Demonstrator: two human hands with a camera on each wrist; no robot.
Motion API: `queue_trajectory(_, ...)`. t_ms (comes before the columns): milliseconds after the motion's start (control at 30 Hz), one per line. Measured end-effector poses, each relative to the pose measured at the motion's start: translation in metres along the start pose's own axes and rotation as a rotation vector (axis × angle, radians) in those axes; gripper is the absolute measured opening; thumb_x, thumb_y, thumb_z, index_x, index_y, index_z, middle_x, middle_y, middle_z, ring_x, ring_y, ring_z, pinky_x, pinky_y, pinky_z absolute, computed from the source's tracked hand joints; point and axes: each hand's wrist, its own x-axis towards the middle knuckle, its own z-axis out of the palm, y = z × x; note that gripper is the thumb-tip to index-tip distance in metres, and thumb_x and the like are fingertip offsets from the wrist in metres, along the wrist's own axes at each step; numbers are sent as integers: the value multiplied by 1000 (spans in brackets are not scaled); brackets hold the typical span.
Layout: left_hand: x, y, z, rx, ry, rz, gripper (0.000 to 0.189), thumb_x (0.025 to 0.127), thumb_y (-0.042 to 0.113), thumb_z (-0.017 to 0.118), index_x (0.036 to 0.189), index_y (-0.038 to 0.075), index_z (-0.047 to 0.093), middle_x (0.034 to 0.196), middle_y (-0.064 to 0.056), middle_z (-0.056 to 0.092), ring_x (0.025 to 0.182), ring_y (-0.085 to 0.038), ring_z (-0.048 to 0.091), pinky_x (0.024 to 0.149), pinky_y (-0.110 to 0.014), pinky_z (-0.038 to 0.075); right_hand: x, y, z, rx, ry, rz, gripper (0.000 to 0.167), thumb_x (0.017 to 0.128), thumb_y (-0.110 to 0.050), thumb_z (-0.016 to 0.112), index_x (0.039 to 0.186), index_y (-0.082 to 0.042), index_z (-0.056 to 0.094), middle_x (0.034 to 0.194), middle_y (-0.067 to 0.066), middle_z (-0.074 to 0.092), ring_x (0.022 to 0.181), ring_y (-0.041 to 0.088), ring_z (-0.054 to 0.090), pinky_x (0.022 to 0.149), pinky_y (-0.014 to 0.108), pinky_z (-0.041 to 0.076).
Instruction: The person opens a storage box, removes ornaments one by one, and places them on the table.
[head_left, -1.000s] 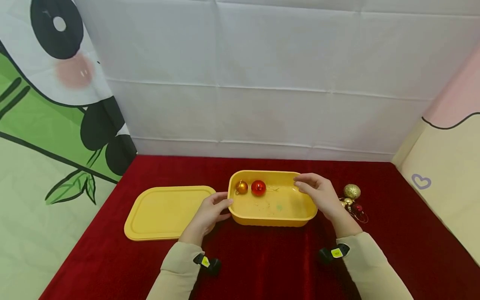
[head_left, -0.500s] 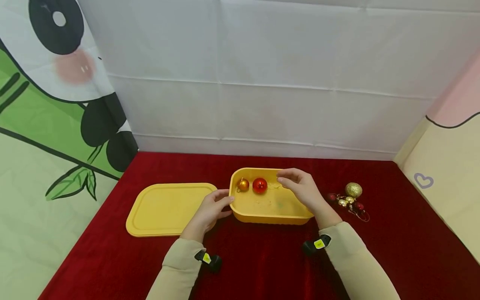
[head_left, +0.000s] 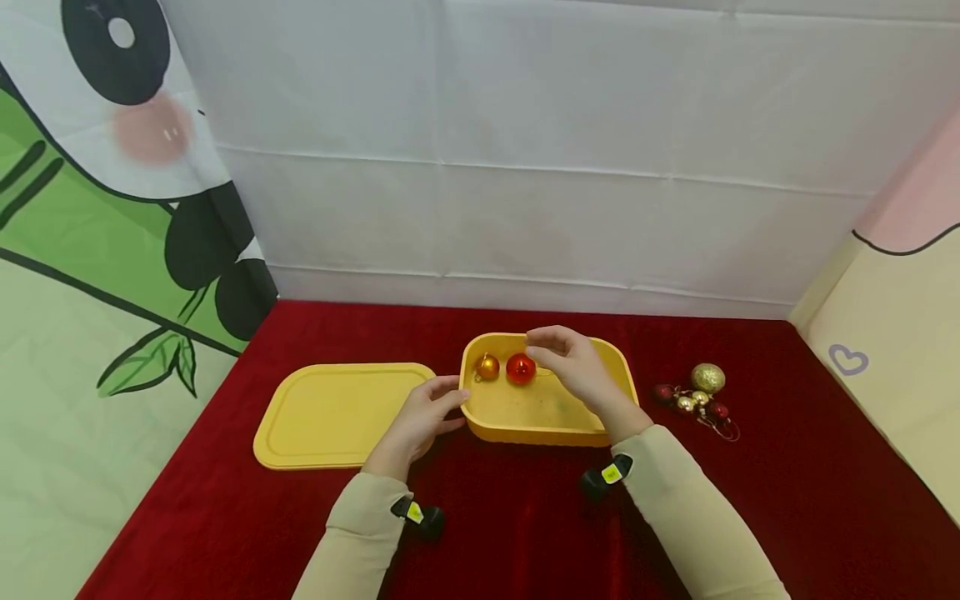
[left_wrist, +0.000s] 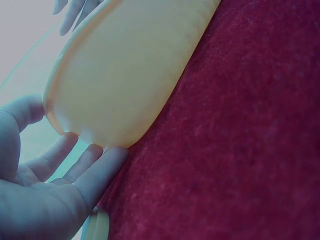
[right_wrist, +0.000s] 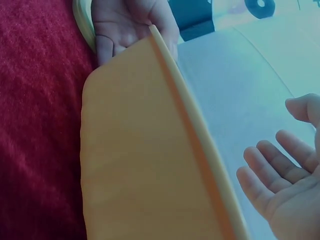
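Note:
In the head view a yellow plastic box point(head_left: 517, 437) stands lidless at the middle of the table. My left hand point(head_left: 422, 414) holds its left end, thumb at the rim and fingertips against the outer wall. In the left wrist view those fingertips point(left_wrist: 120, 152) meet the wall low down. Inside the box lie a gold ball ornament point(head_left: 487, 367) and a shiny red ball ornament point(head_left: 521, 368). My right hand point(head_left: 573, 367) is over the box, thumb and fingers apart beside the red ball. In the right wrist view its fingers point(right_wrist: 270, 165) hold nothing.
The flat yellow lid point(head_left: 341, 417) lies left of the box. Right of it sit a glittery gold ball point(head_left: 708, 377) and a cluster of small red and gold ornaments point(head_left: 700, 399) on dark red cloth point(head_left: 517, 533). A white backdrop point(head_left: 525, 208) stands behind.
My right hand has moved left over the box, from its right end toward the red ball. My left hand stays at the left end; the ornaments keep their places.

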Motion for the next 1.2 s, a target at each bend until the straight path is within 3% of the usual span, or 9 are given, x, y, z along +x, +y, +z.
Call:
queue_trajectory(500,-3,3,-7,-6,-9,-5,42,94,19,58,132,3,50,132,-17,52,112,-27,58,90,-43,53,14,-16,39,-67,-47,51,39,91,-20,62,125,-2,56,126,16,59,116,27,57,102,41,45)
queue_trajectory(733,-2,2,-8,-8,-12,0,41,94,19,58,131,4,51,131,-17,52,110,-26,59,89,-43,54,23,-8,52,-83,-58,96,42,90,-26,64,126,-8,57,128,10,59,118,24,56,93,36,48)
queue_trajectory(1200,-3,3,-7,-10,-11,-7,41,94,18,57,132,4,50,131,-16,52,107,-21,58,89,-42,54,28,10,66,-96,-74,116,48,87,-17,65,131,-3,51,135,14,54,126,29,50,103,42,43)
